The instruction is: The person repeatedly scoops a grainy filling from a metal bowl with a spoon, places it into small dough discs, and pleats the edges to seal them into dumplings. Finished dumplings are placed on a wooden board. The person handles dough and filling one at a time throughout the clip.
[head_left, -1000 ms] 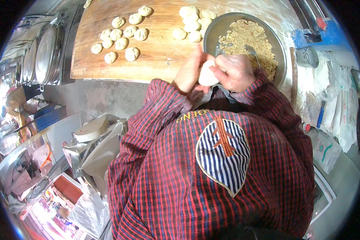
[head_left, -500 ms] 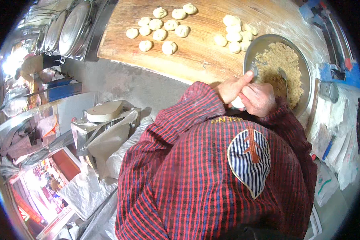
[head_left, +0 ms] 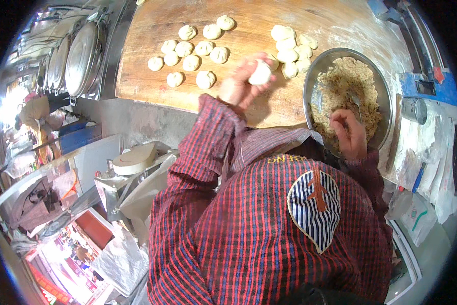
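My left hand is raised over the wooden board, its fingers curled round a smooth white filled bun. Several pleated buns sit spaced out on the board to its left. Just beyond the hand, on the right, lies a cluster of plain dough pieces. My right hand hovers at the near side of a steel bowl, its fingers loosely bent and apart, with nothing visible in them. A crumbly brown filling fills the bowl, and a metal spoon stands in it beside my right fingers.
The floured wooden board ends at a near edge above grey flooring. Round metal lids stand at the far left. A round pale block rests on a stand at left. Plastic bags hang on the right.
My hands have parted from pinching the dough together. The left has carried the bun up and left over the board; the right has moved to the bowl. The view has shifted slightly.
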The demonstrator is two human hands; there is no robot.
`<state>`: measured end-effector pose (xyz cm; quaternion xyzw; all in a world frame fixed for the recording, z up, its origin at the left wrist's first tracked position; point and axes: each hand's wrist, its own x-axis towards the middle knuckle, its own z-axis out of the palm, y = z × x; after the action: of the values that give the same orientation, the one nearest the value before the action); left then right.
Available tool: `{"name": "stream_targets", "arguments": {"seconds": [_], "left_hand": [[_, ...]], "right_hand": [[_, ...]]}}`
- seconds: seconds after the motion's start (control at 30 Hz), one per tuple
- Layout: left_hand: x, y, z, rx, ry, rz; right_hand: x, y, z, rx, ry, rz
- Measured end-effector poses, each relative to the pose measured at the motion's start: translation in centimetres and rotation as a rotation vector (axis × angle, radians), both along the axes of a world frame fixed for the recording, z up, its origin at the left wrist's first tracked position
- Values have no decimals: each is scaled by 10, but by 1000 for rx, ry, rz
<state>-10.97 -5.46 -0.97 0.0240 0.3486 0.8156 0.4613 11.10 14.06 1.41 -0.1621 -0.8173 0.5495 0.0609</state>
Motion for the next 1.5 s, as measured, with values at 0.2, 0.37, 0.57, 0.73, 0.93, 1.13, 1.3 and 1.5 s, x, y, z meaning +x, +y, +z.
{"name": "stream_targets", "arguments": {"seconds": [0.2,0.37,0.57,0.73,0.93,1.13,1.3,1.5], "left_hand": [[-95,-6,-2,-347,327,208],[-207,4,-55,-596,1081,194],[-229,19,-77,-1596,1966,-95],[-99,43,-69,-751,1773,-330],[-53,47,-77,-1034,1601,-473],[-5,27,-36,-500,723,-97],[56,6,5,-289,465,-92],[81,-24,13,-230,389,-15]], "right_hand": [[7,1,-14,134,-91,17],[-1,-5,-14,236,-106,20],[-6,-5,-11,287,-97,21],[-13,-9,-7,220,-179,-44],[-12,-11,-7,265,-118,0],[-17,-12,4,31,1,-28],[-56,-50,1,-348,-6,47],[-70,-84,-6,-210,-118,85]]}}
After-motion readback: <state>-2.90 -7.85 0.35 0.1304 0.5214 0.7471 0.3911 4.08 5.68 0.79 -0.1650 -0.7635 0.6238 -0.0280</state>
